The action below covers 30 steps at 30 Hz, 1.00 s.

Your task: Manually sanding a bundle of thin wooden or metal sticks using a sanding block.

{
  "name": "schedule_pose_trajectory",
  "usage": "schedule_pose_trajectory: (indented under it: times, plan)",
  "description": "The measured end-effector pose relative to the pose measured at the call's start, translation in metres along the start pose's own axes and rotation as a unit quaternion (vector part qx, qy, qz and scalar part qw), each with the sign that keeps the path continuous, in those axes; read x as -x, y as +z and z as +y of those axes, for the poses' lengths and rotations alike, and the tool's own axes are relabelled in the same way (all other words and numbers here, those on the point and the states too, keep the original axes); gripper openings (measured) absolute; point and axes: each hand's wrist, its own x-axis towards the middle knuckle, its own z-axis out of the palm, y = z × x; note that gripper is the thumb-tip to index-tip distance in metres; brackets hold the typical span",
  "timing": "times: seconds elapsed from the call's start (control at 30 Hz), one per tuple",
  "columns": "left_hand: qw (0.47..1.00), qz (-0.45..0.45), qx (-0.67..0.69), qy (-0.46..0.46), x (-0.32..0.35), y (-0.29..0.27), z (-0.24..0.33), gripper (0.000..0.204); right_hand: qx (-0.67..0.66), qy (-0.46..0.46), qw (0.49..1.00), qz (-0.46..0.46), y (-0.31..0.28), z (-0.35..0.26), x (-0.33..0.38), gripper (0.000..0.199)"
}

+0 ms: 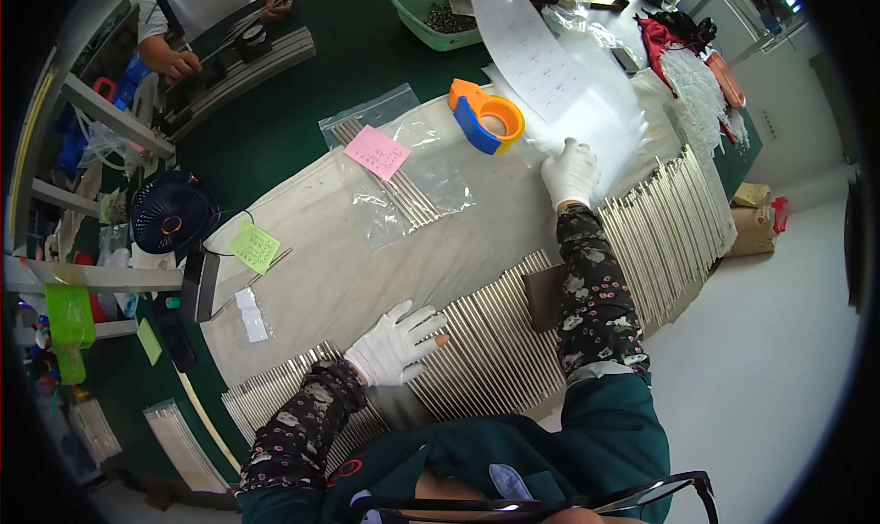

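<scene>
My left hand (396, 345), in a white glove with a bare fingertip showing, lies open with fingers spread at the edge of a row of thin metal rods (486, 350). My gloved right hand (570, 174) is at the near edge of a stack of clear plastic bags (610, 121). Its fingers look closed on the bag edge, though the fingertips are partly hidden. Under and beside my right forearm spreads another row of rods (665, 235). A dark block (545, 297) sits on the rods between my arms. Beyond the bags lies a printed paper sheet (532, 52).
An orange and blue tape dispenser (486, 119) and a bag of rods with a pink label (378, 152) lie mid-table. A green basin (440, 43) of small parts stands at the back. A black fan (172, 212) is at left. Another person's hands (174, 63) work across the table.
</scene>
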Motion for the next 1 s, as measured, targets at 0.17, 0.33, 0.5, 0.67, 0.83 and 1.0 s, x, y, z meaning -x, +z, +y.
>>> schedule_pose_trajectory:
  times: [0.17,0.33,0.5,0.67,0.83,1.0]
  plan:
    - [1.0,0.006,0.002,-0.009,0.0,0.002,0.0,0.06,0.144,-0.077,0.985,-0.051,-0.009,0.031,-0.003,0.054]
    - [1.0,-0.013,-0.002,-0.015,-0.001,-0.005,0.004,0.058,0.163,-0.069,0.973,-0.148,-0.002,0.03,-0.014,0.061]
    - [0.999,-0.03,-0.017,-0.017,-0.004,-0.007,0.006,0.056,0.084,-0.052,0.986,-0.137,0.016,0.052,-0.041,0.025]
    - [1.0,-0.009,-0.004,-0.007,-0.002,0.0,0.002,0.059,0.101,-0.104,0.989,-0.023,-0.007,0.062,-0.051,0.018]
    - [1.0,-0.011,-0.005,-0.006,-0.002,-0.002,0.003,0.056,0.127,-0.119,0.981,-0.08,-0.019,0.059,-0.058,0.041]
    - [0.999,-0.032,-0.012,-0.012,-0.003,-0.007,0.005,0.057,0.155,-0.046,0.969,-0.187,-0.007,0.054,-0.049,0.067]
